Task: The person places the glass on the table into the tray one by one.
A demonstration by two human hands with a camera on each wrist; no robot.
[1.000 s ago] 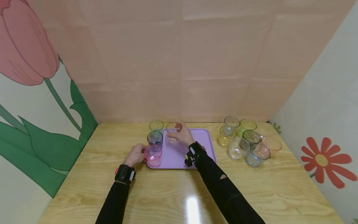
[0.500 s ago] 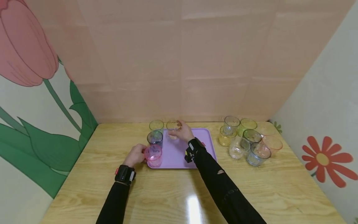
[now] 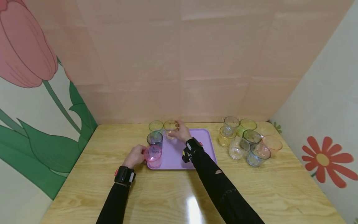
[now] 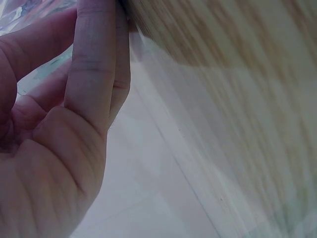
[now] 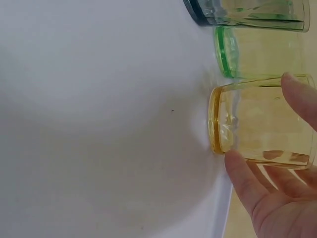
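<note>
In the head view, the right hand [image 3: 181, 133] is at upper centre of the tray [image 3: 193, 157], its thumb and fingers spread round the amber glass [image 3: 171, 128] and holding it. That glass stands upright over the tray's far edge, just beside the green glass [image 3: 156, 127]; whether its base touches the tray is hard to tell.

The left hand [image 3: 135, 156], left of centre, has its fingertips at the pink glass [image 3: 153, 157] by the tray's near left corner — whether they grip it or only touch it, I cannot tell, and the left wrist view cuts the tips off. The dark glass [image 3: 154, 139] stands between pink and green, making a row down the tray's left side.

At right of the frame, well apart from the tray, seven more glasses [image 3: 239, 149] cluster on the wooden table [image 3: 156, 196]. A large tulip [image 3: 28, 43] fills the upper left; a red flower [image 3: 321, 160] shows at lower right.
</note>
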